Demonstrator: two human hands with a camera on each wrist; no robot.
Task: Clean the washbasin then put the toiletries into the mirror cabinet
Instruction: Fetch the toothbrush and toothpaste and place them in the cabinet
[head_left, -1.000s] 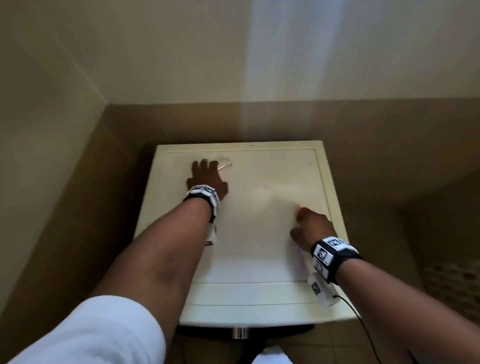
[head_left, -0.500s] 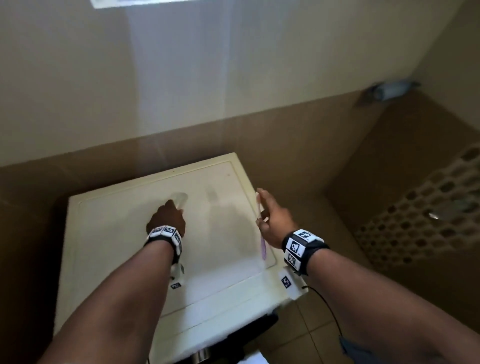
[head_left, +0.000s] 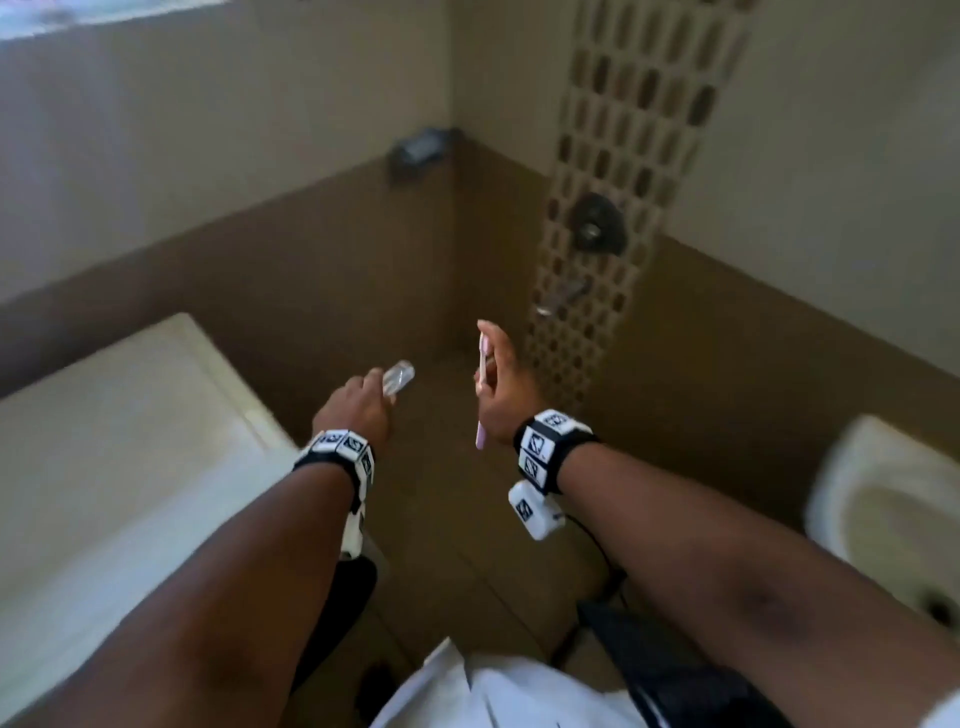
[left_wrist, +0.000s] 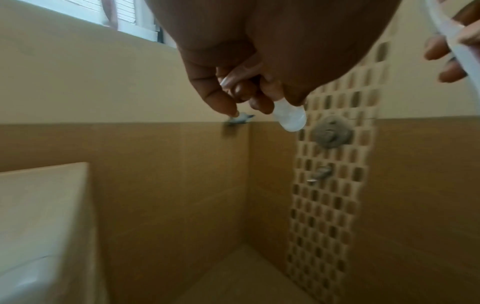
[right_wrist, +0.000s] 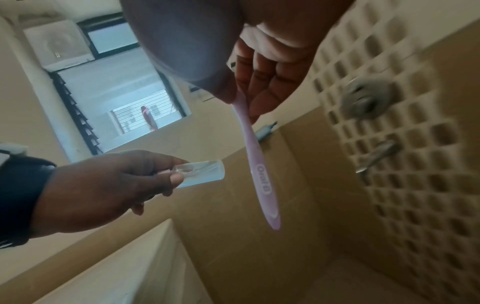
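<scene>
Pink plastic toothbrush (head_left: 482, 387) was in your right hand (head_left: 500, 391).
Your left hand (head_left: 358, 410) pinched its clear plastic cap (head_left: 399, 378); you probably needed the cabinet next.

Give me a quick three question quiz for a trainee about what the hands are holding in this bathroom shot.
1. True or false: the right hand grips a pink toothbrush.
2. Multiple choice: what does the left hand hold? A) a sponge B) a small clear cap C) a soap bar
3. Fill in: in the head view, the washbasin sits at the ___ edge of the picture.

Key: 1 true; 2 B; 3 right.
</scene>
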